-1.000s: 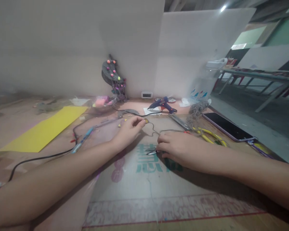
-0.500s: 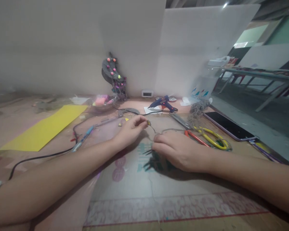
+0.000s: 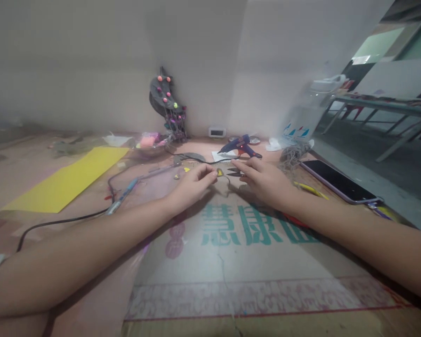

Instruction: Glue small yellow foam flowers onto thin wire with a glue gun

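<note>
My left hand (image 3: pixel 192 185) rests on the cardboard sheet (image 3: pixel 231 262), its fingertips pinched on a small yellow piece (image 3: pixel 219 172) that sits on a thin grey string. My right hand (image 3: pixel 266 180) is just to the right of it, fingers closed around small dark snips (image 3: pixel 235 173) whose blades point left toward the yellow piece. The string runs between the two hands. The two hands are a few centimetres apart.
A blue glue gun (image 3: pixel 239 146) lies behind the hands. A phone (image 3: pixel 338 180) and a twine bundle (image 3: pixel 293 154) lie to the right, with yellow-handled pliers (image 3: pixel 310 188) partly under my forearm. A yellow paper sheet (image 3: pixel 68 178), a black cable (image 3: pixel 73 217) and a beaded ornament (image 3: pixel 168 110) are at left and back.
My right hand lifted off the cardboard and moved forward and left with the snips, up to the yellow piece. My left hand kept its pinch and barely moved.
</note>
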`<state>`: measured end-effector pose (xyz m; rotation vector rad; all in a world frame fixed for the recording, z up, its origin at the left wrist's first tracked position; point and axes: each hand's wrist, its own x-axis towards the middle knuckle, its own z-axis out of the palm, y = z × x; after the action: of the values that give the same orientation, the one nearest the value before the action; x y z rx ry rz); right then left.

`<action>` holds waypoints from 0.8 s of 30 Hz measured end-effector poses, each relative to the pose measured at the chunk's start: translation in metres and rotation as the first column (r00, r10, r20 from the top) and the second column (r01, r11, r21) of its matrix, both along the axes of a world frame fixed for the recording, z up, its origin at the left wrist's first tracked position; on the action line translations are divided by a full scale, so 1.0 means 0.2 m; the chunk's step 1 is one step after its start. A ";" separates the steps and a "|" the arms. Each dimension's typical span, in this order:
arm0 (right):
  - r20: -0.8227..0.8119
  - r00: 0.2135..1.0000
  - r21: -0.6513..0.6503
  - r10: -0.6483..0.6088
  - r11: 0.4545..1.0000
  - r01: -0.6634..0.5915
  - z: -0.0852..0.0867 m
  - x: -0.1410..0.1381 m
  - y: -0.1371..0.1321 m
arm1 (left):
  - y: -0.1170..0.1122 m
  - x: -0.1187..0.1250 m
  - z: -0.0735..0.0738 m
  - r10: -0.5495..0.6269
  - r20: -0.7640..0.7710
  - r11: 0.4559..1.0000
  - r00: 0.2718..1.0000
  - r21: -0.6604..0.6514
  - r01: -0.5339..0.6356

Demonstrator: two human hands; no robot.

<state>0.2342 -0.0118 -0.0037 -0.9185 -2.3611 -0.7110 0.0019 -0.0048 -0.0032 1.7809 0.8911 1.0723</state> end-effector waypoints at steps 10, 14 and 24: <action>0.029 0.997 0.079 0.066 0.995 -0.068 0.01 -0.01 -0.01 | 0.00 0.00 0.00 0.008 -0.009 1.000 1.000 0.008 -0.008; 0.075 0.994 0.070 0.077 0.994 -0.083 0.00 0.00 -0.01 | 0.00 0.00 0.01 0.002 -0.042 1.000 0.999 0.001 -0.002; 0.117 0.991 0.048 0.070 0.996 -0.076 0.00 0.00 -0.02 | 0.00 0.01 0.01 -0.017 -0.100 1.000 0.995 -0.011 0.016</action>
<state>0.2342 -0.0161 -0.0031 -0.7842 -2.4502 -0.8121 0.0029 -0.0053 -0.0018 1.8434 0.9391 0.9734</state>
